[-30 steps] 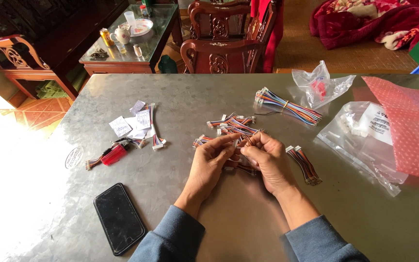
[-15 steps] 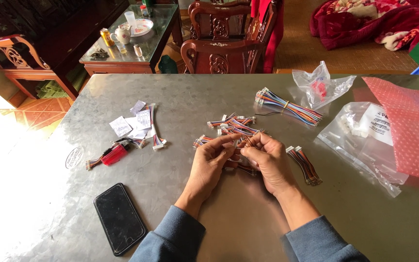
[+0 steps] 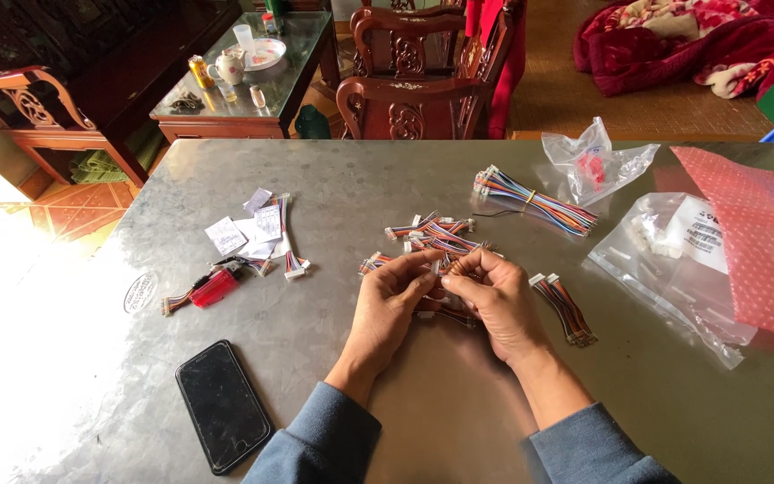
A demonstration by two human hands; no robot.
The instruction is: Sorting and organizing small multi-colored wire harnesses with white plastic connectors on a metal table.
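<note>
- Both arms in blue sleeves reach up over the grey table (image 3: 333,188), and the two hands meet in the middle.
- The left hand (image 3: 393,300) curls its fingers and pinches one end of a small wire bundle (image 3: 445,265).
- The right hand (image 3: 494,300) curls too and pinches the other end, thumb on top.
- The wire bundle lies sideways between the fingertips, just above the table; most of it is hidden.
- More loose wires (image 3: 432,233) lie just behind the hands.
- A black phone (image 3: 223,417) lies near the left arm.
- A short wire bundle (image 3: 564,307) lies beside the right hand.
</note>
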